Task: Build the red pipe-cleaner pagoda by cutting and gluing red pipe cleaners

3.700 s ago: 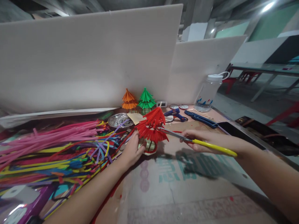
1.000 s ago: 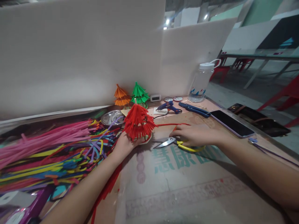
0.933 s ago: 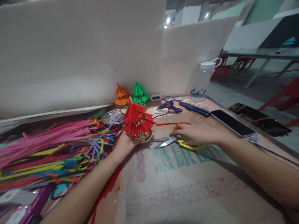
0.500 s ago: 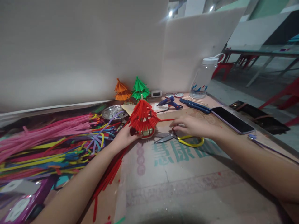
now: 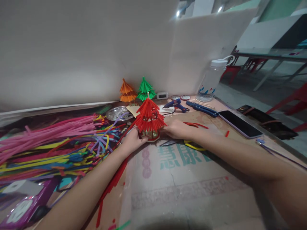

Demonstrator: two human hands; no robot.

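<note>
A small red tree [image 5: 149,113] made of pipe cleaners, with two fringed tiers and a pale tip, stands upright on a small base in the middle. My left hand [image 5: 134,140] is closed around the left side of that base. At the tree's right edge, my right hand [image 5: 176,129] has its fingers bent together against it; the fingertips are partly hidden. Yellow-handled scissors [image 5: 194,146] lie partly under my right wrist. Red pipe cleaners [image 5: 195,124] rest on the table just behind that hand, and more red ones run beneath my left forearm.
Orange [image 5: 127,92] and green [image 5: 144,89] trees stand behind, near a metal dish [image 5: 119,114]. Colourful pipe cleaners [image 5: 55,137] heap up at left. A blue glue gun [image 5: 176,104], blue-handled tool [image 5: 201,108], phone [image 5: 240,123] and water bottle [image 5: 209,80] lie or stand at right.
My right hand has moved left from above the scissors to the tree's edge. Red pipe cleaners now lie behind it, and a short red piece shows further right.
</note>
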